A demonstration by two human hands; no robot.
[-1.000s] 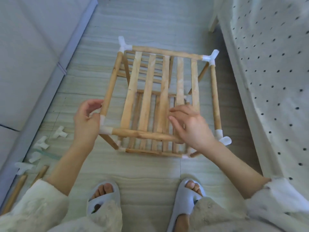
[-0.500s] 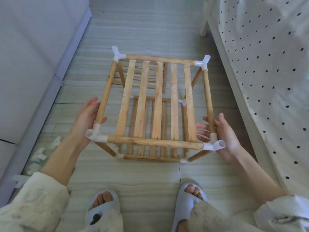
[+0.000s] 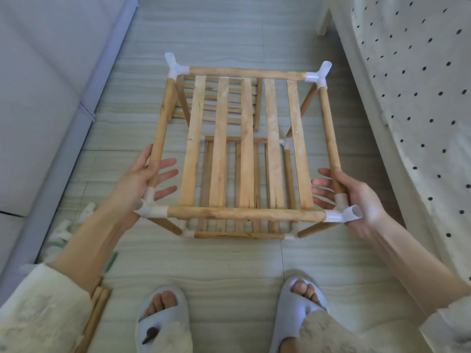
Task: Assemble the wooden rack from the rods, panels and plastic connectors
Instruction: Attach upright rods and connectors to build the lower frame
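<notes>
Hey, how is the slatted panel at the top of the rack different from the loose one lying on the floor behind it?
The top panel sits framed by rods and white connectors, raised off the floor; the loose panel lies flat on the floor, joined to nothing. The top panel's slats run away from the person; the loose panel's run crosswise. The top panel shows whole, the loose one only partly. Both are pale wooden slats.
</notes>
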